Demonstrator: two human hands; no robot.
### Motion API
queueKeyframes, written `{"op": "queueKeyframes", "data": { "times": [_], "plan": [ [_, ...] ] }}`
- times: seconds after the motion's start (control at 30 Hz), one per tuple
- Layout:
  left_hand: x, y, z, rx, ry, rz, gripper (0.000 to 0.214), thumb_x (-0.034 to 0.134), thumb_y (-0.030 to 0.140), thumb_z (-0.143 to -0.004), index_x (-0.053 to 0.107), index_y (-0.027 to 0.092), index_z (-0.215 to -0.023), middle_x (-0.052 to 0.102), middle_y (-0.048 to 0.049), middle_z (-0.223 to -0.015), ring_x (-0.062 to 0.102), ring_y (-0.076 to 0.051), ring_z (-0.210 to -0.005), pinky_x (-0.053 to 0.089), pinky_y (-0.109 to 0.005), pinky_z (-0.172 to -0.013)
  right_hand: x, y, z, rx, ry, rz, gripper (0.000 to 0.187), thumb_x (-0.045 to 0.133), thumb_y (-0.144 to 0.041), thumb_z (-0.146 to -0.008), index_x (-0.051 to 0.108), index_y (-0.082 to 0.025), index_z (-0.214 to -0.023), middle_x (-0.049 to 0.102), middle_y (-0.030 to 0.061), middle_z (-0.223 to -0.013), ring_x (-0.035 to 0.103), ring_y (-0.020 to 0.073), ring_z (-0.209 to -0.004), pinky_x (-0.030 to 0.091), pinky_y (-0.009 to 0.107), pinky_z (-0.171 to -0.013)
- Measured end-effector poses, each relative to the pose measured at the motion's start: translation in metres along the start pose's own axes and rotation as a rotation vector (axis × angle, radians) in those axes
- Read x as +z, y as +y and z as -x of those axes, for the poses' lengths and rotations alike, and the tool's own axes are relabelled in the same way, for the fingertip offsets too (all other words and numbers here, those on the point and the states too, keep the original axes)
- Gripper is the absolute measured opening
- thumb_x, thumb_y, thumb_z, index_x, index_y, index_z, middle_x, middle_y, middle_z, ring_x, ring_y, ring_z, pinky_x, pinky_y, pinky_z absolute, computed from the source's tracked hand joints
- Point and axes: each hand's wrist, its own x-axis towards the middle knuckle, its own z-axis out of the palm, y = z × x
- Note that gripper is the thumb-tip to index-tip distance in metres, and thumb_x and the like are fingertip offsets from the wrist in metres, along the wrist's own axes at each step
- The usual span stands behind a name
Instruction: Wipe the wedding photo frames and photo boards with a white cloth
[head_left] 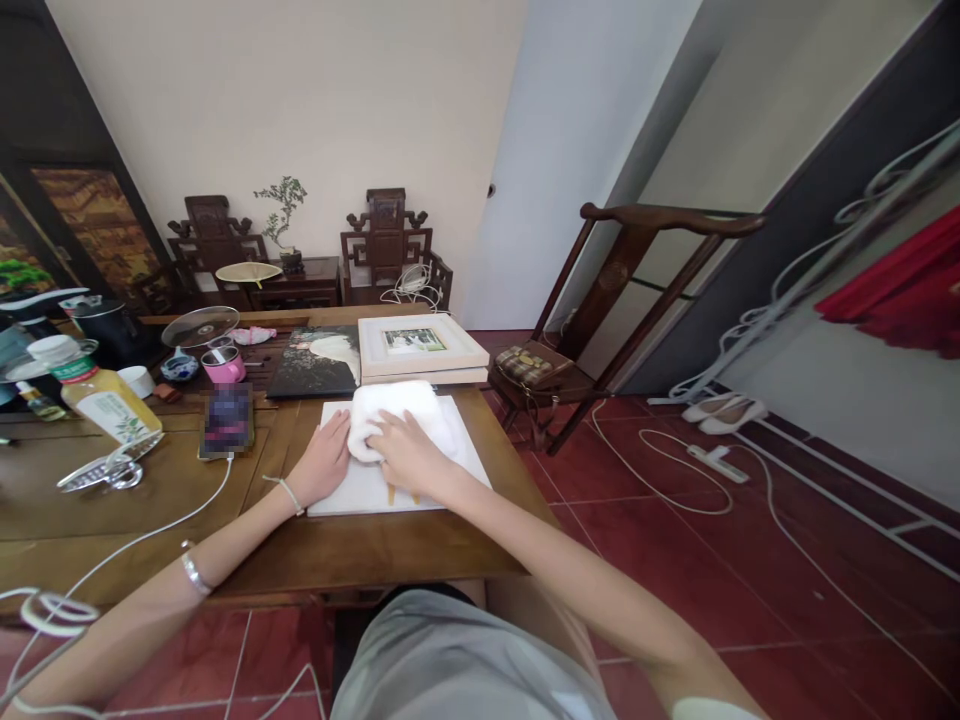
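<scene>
A thick white towel (409,400), folded or bunched, lies on a flat white board (442,490) near the table's right end. My right hand (409,455) is on the towel, its fingers bent into the fabric, and the forearm crosses the board's right side. Beside the towel, my left hand (326,460) lies flat on the board's left edge with fingers extended. Small yellowish marks (403,495) show on the board below my right hand; what they are is unclear.
Behind the board stand stacked framed pictures (424,350) and a dark picture panel (315,362). To the left are a charging phone (226,420), a pink mug (223,365), a juice-coloured bottle (97,390) and a kettle (112,335). A wooden chair (619,270) holds a plaid bag (531,366).
</scene>
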Motion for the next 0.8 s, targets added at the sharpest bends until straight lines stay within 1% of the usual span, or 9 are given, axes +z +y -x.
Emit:
{"op": "queueKeyframes", "data": {
  "times": [0.17, 0.23, 0.3, 0.37, 0.43, 0.53, 0.6, 0.7, 0.8],
  "plan": [
    [-0.002, 0.001, 0.001, -0.029, -0.044, -0.059, 0.049, 0.025, 0.021, -0.094, 0.034, 0.007, -0.141, 0.034, -0.0181, -0.149, 0.024, -0.027, -0.141, 0.024, -0.051, -0.114, -0.015, -0.038, 0.053, -0.084, -0.077, -0.027, 0.035, 0.046, -0.007, -0.075, 0.066, -0.013, -0.103, 0.053, 0.0156, -0.133, 0.034, 0.0344, -0.132, 0.027, 0.056, -0.105],
    [-0.002, 0.003, 0.001, -0.044, -0.048, -0.072, 0.049, 0.025, 0.022, -0.095, 0.035, 0.006, -0.140, 0.034, -0.0187, -0.149, 0.024, -0.027, -0.141, 0.024, -0.051, -0.114, -0.023, -0.047, 0.069, -0.133, -0.097, -0.077, 0.032, 0.047, -0.008, -0.074, 0.067, -0.014, -0.099, 0.055, 0.0147, -0.130, 0.038, 0.0330, -0.130, 0.028, 0.053, -0.105],
    [-0.003, 0.004, 0.001, -0.056, -0.044, -0.077, 0.049, 0.025, 0.025, -0.096, 0.035, 0.007, -0.140, 0.034, -0.0176, -0.149, 0.024, -0.027, -0.141, 0.025, -0.051, -0.113, -0.030, -0.047, 0.075, -0.160, -0.118, -0.130, 0.030, 0.049, -0.009, -0.072, 0.068, -0.015, -0.094, 0.059, 0.0142, -0.125, 0.043, 0.0306, -0.127, 0.033, 0.048, -0.104],
    [-0.002, 0.005, 0.001, -0.057, -0.036, -0.079, 0.049, 0.026, 0.025, -0.095, 0.036, 0.008, -0.140, 0.034, -0.0170, -0.149, 0.025, -0.026, -0.141, 0.025, -0.050, -0.113, -0.033, -0.039, 0.072, -0.143, -0.121, -0.164, 0.030, 0.049, -0.009, -0.070, 0.069, -0.016, -0.093, 0.063, 0.0145, -0.117, 0.048, 0.0287, -0.122, 0.038, 0.043, -0.100],
    [-0.001, 0.005, 0.001, -0.047, -0.022, -0.076, 0.048, 0.026, 0.024, -0.095, 0.037, 0.009, -0.139, 0.036, -0.0170, -0.148, 0.026, -0.026, -0.141, 0.025, -0.050, -0.113, -0.031, -0.025, 0.062, -0.087, -0.097, -0.173, 0.033, 0.049, -0.009, -0.070, 0.069, -0.016, -0.095, 0.063, 0.0152, -0.117, 0.052, 0.0286, -0.118, 0.041, 0.041, -0.096],
    [0.000, 0.006, 0.000, -0.043, 0.005, -0.038, 0.047, 0.026, 0.025, -0.095, 0.040, 0.010, -0.138, 0.039, -0.0165, -0.147, 0.027, -0.025, -0.141, 0.024, -0.049, -0.114, -0.021, -0.003, 0.040, 0.021, -0.028, -0.165, 0.042, 0.049, -0.009, -0.071, 0.067, -0.016, -0.108, 0.056, 0.0163, -0.129, 0.049, 0.0295, -0.121, 0.038, 0.041, -0.099],
    [-0.003, 0.010, -0.001, -0.077, 0.021, 0.031, 0.047, 0.027, 0.029, -0.095, 0.043, 0.010, -0.136, 0.041, -0.0161, -0.145, 0.028, -0.025, -0.140, 0.024, -0.049, -0.114, -0.014, 0.006, 0.025, 0.076, 0.014, -0.156, 0.045, 0.049, -0.008, -0.072, 0.064, -0.014, -0.114, 0.055, 0.0167, -0.131, 0.045, 0.0291, -0.126, 0.035, 0.041, -0.102],
    [-0.012, 0.017, -0.005, -0.180, 0.096, 0.208, 0.048, 0.028, 0.035, -0.095, 0.049, 0.011, -0.132, 0.048, -0.0142, -0.141, 0.040, -0.025, -0.134, 0.028, -0.045, -0.112, -0.004, 0.008, 0.006, 0.112, 0.059, -0.126, 0.042, 0.047, -0.008, -0.075, 0.064, -0.014, -0.112, 0.058, 0.0160, -0.127, 0.038, 0.0291, -0.131, 0.030, 0.045, -0.106],
    [-0.024, 0.022, -0.008, -0.251, 0.236, 0.385, 0.051, 0.028, 0.041, -0.096, 0.053, 0.011, -0.128, 0.054, -0.0118, -0.136, 0.049, -0.023, -0.126, 0.032, -0.039, -0.110, 0.001, -0.004, -0.006, 0.061, 0.062, -0.100, 0.039, 0.048, -0.007, -0.075, 0.064, -0.014, -0.110, 0.055, 0.0148, -0.132, 0.034, 0.0317, -0.133, 0.025, 0.052, -0.107]
  ]
}}
